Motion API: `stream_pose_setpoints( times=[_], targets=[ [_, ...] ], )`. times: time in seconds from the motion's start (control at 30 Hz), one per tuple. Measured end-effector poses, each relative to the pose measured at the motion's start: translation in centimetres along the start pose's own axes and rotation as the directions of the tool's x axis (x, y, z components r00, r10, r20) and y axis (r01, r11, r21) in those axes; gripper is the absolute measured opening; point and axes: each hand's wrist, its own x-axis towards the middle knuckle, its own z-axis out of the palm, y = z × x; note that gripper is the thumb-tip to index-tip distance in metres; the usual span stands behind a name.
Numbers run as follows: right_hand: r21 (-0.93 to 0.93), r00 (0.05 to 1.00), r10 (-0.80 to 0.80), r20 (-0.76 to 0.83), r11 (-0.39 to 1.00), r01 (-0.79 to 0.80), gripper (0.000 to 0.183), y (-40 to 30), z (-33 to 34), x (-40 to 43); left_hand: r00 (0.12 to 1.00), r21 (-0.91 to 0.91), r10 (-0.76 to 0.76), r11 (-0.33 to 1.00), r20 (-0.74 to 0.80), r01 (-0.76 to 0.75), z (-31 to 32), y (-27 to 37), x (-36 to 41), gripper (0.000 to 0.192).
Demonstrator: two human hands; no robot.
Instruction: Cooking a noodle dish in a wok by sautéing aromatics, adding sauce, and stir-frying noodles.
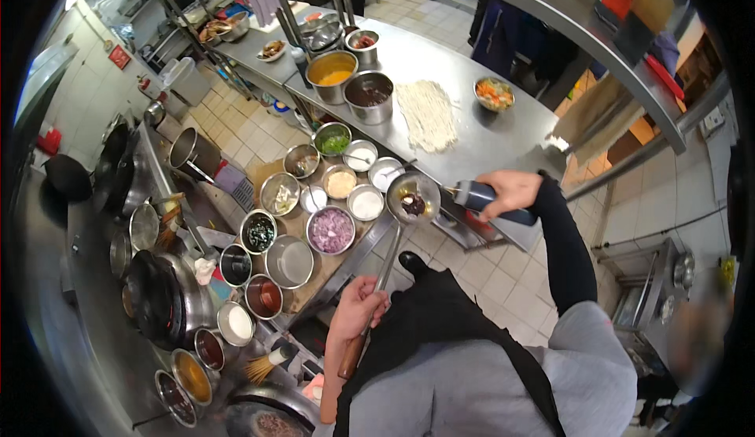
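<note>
My left hand (360,306) grips the long handle of a metal ladle (401,239), low on the shaft near its wooden end. In the ladle's bowl lie a dark sauce (413,204), a small white bit and some yellowish liquid. My right hand (510,192) holds a dark squeeze bottle (478,196) tilted on its side, nozzle pointing at the bowl's right rim. Left of the ladle, steel bowls of white powder (365,202) and chopped purple onion (331,230) stand on a board among several other seasoning bowls.
Behind, a steel counter (489,142) carries a flat sheet of pale noodles or dough (426,115), a bowl of shredded vegetables (494,94) and deep steel pots (368,98). Woks (162,301) line the stove at left. A metal shelf (613,41) overhangs the counter. People stand beyond.
</note>
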Motion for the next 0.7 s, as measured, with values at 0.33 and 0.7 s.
stream_pose_setpoints(
  times=[0.33, 0.7],
  targets=[
    [-0.599, 0.946, 0.318, 0.067, 0.771, -0.217, 0.038, 0.7, 1.4, 5.3, 0.999, 0.069, -0.037, 0.997, 0.028, 0.036, 0.6, -1.0, 0.8, 0.037],
    [-0.241, 0.974, 0.197, -0.114, 0.945, -0.22, 0.054, 5.4, 5.2, 5.7, 0.998, 0.014, -0.005, 1.0, 0.055, 0.004, 0.2, 0.2, 1.3, 0.035]
  ],
)
